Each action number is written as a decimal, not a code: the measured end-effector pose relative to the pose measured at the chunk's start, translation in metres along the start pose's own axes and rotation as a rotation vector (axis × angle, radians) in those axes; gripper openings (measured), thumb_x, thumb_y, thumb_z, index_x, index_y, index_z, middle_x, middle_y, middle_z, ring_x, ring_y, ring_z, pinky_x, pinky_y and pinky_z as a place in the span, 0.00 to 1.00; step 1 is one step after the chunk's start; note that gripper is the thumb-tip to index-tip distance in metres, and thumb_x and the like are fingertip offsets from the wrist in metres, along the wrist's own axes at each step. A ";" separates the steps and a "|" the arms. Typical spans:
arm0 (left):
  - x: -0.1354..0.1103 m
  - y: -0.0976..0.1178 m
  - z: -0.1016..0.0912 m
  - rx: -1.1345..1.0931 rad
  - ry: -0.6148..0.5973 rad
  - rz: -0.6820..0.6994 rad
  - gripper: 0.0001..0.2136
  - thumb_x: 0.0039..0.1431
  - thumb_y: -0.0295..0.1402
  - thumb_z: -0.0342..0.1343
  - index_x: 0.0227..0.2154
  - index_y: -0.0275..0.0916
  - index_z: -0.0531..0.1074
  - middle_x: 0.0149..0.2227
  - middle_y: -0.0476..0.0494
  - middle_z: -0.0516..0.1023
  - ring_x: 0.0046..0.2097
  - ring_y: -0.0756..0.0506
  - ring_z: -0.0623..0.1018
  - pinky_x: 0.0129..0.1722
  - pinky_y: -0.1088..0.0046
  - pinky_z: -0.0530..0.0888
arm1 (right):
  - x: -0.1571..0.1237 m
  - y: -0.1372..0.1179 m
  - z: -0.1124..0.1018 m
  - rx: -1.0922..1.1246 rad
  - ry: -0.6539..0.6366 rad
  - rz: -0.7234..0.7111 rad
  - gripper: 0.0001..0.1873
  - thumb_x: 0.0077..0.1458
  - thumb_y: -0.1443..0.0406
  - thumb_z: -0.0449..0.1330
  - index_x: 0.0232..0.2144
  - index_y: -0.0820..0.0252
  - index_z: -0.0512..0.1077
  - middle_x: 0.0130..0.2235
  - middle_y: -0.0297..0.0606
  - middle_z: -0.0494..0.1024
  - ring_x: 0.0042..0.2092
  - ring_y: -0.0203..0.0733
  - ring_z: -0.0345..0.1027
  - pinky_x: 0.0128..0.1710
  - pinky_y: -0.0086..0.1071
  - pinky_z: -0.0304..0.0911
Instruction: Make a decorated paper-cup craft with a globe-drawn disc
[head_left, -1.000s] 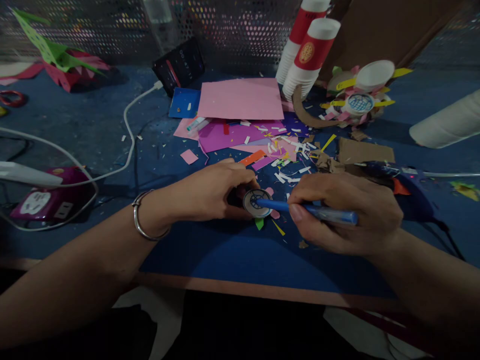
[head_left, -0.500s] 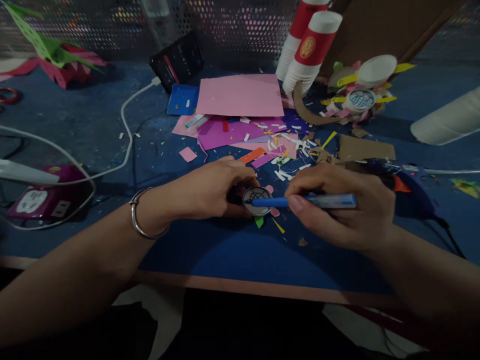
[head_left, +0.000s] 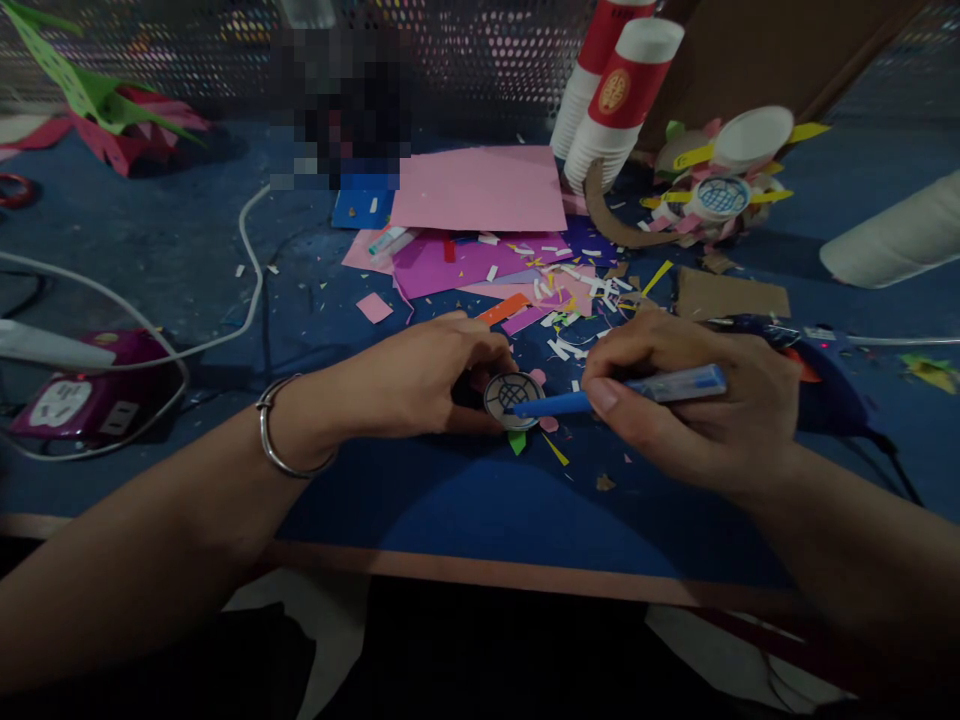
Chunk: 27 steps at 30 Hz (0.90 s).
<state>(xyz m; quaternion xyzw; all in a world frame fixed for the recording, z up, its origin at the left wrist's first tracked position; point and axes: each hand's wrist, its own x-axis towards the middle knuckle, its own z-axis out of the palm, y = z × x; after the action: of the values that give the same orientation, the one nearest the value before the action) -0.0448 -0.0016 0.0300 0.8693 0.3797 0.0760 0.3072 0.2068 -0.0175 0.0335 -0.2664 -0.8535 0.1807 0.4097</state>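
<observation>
My left hand (head_left: 416, 378) is closed on a small round white piece (head_left: 511, 394) that bears a blue grid drawing, steadying it on the blue table (head_left: 465, 505). A silver bangle (head_left: 271, 450) sits on that wrist. My right hand (head_left: 694, 405) pinches a blue marker (head_left: 622, 394), and the marker's tip touches the round piece's face from the right. Small green and pink paper bits lie just under the round piece.
Pink and purple paper sheets (head_left: 480, 190) and many scraps lie beyond my hands. Stacked paper cups (head_left: 615, 100), a decorated cup craft (head_left: 720, 195), cardboard (head_left: 731, 297), a glue gun (head_left: 817, 375), a white cable (head_left: 251, 260) and a magenta power strip (head_left: 90, 395) surround them.
The marker has swung slightly, its back end now higher, and its tip has shifted across the round piece. My left hand stays put.
</observation>
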 end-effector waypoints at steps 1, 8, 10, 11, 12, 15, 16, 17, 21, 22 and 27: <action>0.000 0.000 0.000 0.011 0.002 0.006 0.16 0.60 0.40 0.71 0.47 0.39 0.80 0.41 0.44 0.82 0.45 0.42 0.78 0.47 0.67 0.71 | 0.000 -0.001 0.000 -0.011 -0.016 0.008 0.08 0.58 0.72 0.62 0.31 0.53 0.72 0.26 0.27 0.78 0.23 0.34 0.70 0.23 0.30 0.66; 0.000 -0.002 0.001 0.037 0.013 0.027 0.16 0.60 0.40 0.71 0.47 0.39 0.81 0.39 0.45 0.80 0.44 0.43 0.77 0.49 0.66 0.71 | 0.003 -0.003 -0.001 0.000 -0.014 0.071 0.10 0.58 0.74 0.61 0.29 0.53 0.71 0.24 0.26 0.76 0.23 0.34 0.69 0.23 0.32 0.64; 0.001 -0.001 0.001 0.032 0.011 0.022 0.17 0.60 0.41 0.72 0.48 0.39 0.81 0.40 0.46 0.81 0.44 0.43 0.78 0.49 0.66 0.71 | 0.003 -0.001 -0.003 -0.030 0.026 0.082 0.09 0.58 0.73 0.61 0.29 0.53 0.71 0.24 0.27 0.76 0.24 0.35 0.69 0.24 0.34 0.63; 0.001 0.000 0.001 0.029 0.011 0.017 0.18 0.60 0.42 0.72 0.49 0.39 0.81 0.40 0.45 0.81 0.44 0.43 0.78 0.49 0.66 0.71 | 0.003 0.000 -0.005 -0.055 0.041 0.085 0.09 0.57 0.73 0.61 0.29 0.53 0.72 0.25 0.27 0.76 0.24 0.36 0.68 0.24 0.35 0.63; 0.001 0.000 0.001 0.029 0.011 0.012 0.18 0.60 0.42 0.72 0.50 0.40 0.81 0.41 0.45 0.82 0.45 0.43 0.78 0.49 0.67 0.72 | 0.003 0.000 -0.006 -0.079 0.050 0.088 0.09 0.57 0.73 0.61 0.29 0.53 0.72 0.25 0.28 0.76 0.24 0.37 0.68 0.24 0.35 0.62; 0.000 0.001 0.001 0.042 0.001 0.003 0.18 0.60 0.41 0.72 0.50 0.39 0.81 0.42 0.45 0.82 0.46 0.42 0.79 0.49 0.67 0.72 | 0.003 0.002 -0.008 -0.095 0.028 0.074 0.10 0.56 0.74 0.60 0.29 0.52 0.71 0.25 0.28 0.75 0.24 0.37 0.68 0.23 0.36 0.62; 0.000 0.001 0.001 0.048 0.001 0.001 0.18 0.60 0.41 0.72 0.49 0.39 0.81 0.41 0.45 0.81 0.46 0.42 0.79 0.49 0.67 0.72 | 0.003 0.002 -0.008 -0.091 0.014 0.064 0.10 0.55 0.74 0.60 0.29 0.52 0.70 0.25 0.28 0.75 0.24 0.37 0.68 0.24 0.36 0.62; 0.000 0.000 0.001 0.052 0.003 0.000 0.18 0.60 0.41 0.72 0.49 0.39 0.81 0.40 0.45 0.81 0.46 0.42 0.79 0.49 0.67 0.72 | 0.002 0.002 -0.007 -0.089 0.000 0.057 0.11 0.55 0.75 0.59 0.29 0.52 0.70 0.25 0.28 0.75 0.25 0.37 0.68 0.25 0.35 0.63; 0.000 -0.001 0.001 0.052 0.017 0.015 0.18 0.59 0.40 0.72 0.49 0.39 0.80 0.39 0.46 0.80 0.44 0.43 0.78 0.48 0.67 0.72 | 0.003 0.000 -0.007 -0.090 -0.028 0.073 0.12 0.55 0.76 0.58 0.29 0.52 0.69 0.25 0.28 0.75 0.25 0.37 0.68 0.25 0.35 0.64; 0.000 -0.001 0.001 0.049 0.018 0.021 0.17 0.59 0.39 0.72 0.48 0.39 0.81 0.39 0.46 0.80 0.44 0.43 0.78 0.48 0.67 0.72 | 0.003 0.000 -0.007 -0.083 -0.030 0.072 0.12 0.55 0.76 0.58 0.29 0.52 0.69 0.25 0.28 0.75 0.24 0.37 0.67 0.25 0.36 0.64; 0.000 0.000 0.001 0.029 0.017 0.021 0.16 0.59 0.37 0.73 0.48 0.38 0.81 0.39 0.46 0.80 0.43 0.44 0.79 0.47 0.68 0.72 | 0.005 0.000 -0.008 -0.050 -0.035 0.087 0.12 0.55 0.75 0.59 0.28 0.52 0.69 0.25 0.28 0.74 0.25 0.37 0.67 0.25 0.36 0.62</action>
<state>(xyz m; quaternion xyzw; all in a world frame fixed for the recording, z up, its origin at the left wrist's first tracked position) -0.0443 -0.0016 0.0292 0.8769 0.3744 0.0811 0.2904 0.2101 -0.0134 0.0413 -0.3101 -0.8523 0.1816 0.3800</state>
